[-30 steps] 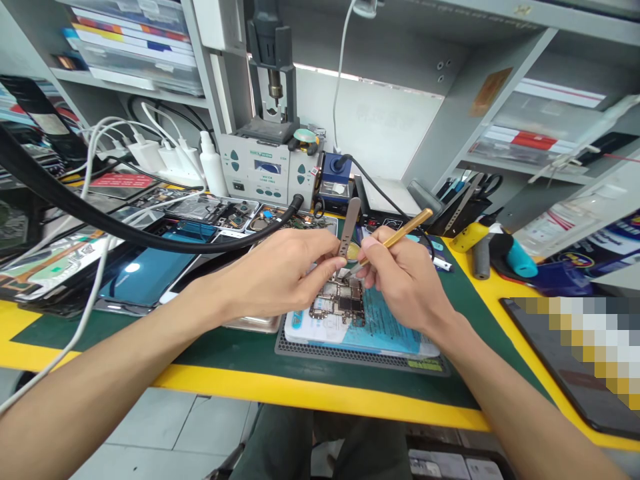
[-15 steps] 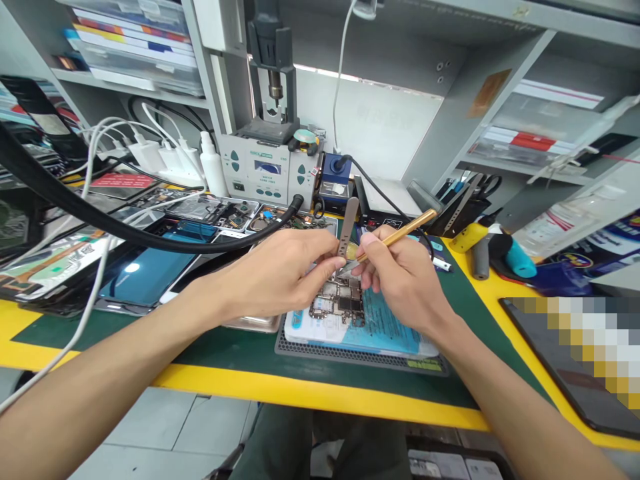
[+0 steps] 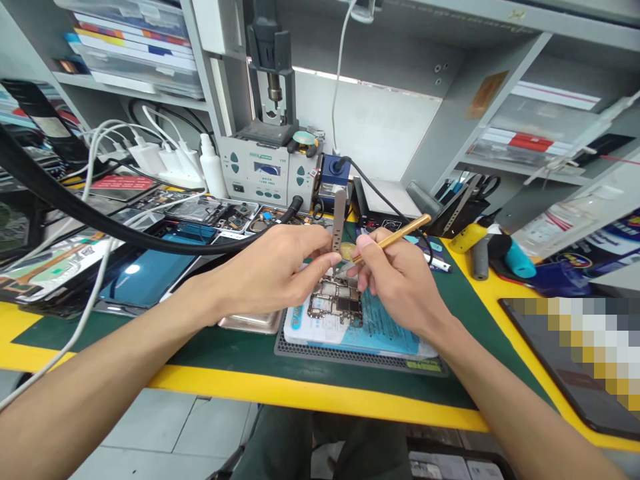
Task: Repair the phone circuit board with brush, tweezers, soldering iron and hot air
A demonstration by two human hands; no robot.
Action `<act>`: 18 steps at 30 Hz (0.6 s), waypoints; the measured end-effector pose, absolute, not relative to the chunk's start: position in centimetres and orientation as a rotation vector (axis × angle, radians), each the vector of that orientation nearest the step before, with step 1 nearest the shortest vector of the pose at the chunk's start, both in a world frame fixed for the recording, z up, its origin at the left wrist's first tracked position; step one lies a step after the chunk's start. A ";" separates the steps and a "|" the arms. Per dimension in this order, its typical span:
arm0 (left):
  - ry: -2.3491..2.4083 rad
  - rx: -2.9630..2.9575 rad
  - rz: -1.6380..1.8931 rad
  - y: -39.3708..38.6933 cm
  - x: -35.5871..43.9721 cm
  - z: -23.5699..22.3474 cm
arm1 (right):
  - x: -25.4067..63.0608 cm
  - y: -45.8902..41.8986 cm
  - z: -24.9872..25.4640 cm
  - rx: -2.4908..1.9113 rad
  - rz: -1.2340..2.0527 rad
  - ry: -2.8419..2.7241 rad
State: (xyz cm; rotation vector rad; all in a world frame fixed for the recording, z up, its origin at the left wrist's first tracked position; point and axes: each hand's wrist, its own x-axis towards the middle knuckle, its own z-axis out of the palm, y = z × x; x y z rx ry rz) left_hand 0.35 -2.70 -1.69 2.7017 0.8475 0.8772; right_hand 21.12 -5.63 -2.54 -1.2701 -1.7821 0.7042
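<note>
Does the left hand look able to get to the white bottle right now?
Probably, but not directly: the left hand holds tweezers, and the black hose runs between it and the white bottle, so it would likely reach over.

Has swung the top of the metal tweezers (image 3: 339,221) toward the left edge of the worktop (image 3: 215,353) with the left hand (image 3: 283,268), bringing them closer to upright.

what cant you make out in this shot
All in the head view:
- Tips of the tweezers and gold-handled tool: too small to tell whether they touch the circuit board
- Far end of the black hose: cut off by the left edge
- Dark flat device: partly pixelated, cut off by the right edge
- Part of the rose-gold object: hidden by the left hand
</note>
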 end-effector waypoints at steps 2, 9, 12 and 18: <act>0.888 2.702 0.902 -2.6 0.1 -1.5 | 21.1 -5.6 -2.6 -1.275 0.720 -1.771; 0.948 2.735 0.894 -2.3 -0.5 -1.0 | 21.1 -5.6 -2.7 -1.299 0.711 -1.803; 0.929 2.773 0.891 -2.4 -0.4 -1.1 | 21.0 -5.5 -2.8 -1.305 0.630 -1.842; 0.867 2.811 0.898 -2.5 -0.1 -1.3 | 20.9 -5.6 -2.7 -1.318 0.561 -1.836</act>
